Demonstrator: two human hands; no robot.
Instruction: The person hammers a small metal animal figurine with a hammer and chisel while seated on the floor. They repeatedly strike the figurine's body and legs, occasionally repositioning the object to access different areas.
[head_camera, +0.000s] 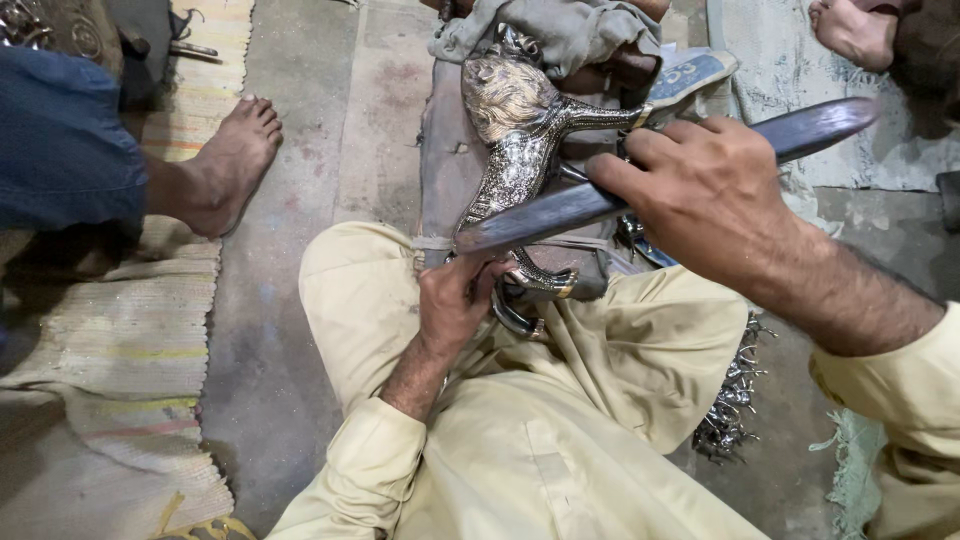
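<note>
A silver metal lion figurine lies across a padded block in front of my lap, its mane toward the top of the view. My left hand grips the figurine's lower end near its hind legs. My right hand is closed around a long dark metal file, whose blade lies slanted across the figurine's body. The file's far end sticks out past my right hand to the upper right.
Another person's bare foot and blue-clad leg rest on a woven mat at the left. A second bare foot shows at top right. Small shiny metal pieces lie by my right knee. Grey cloth covers the block's far end.
</note>
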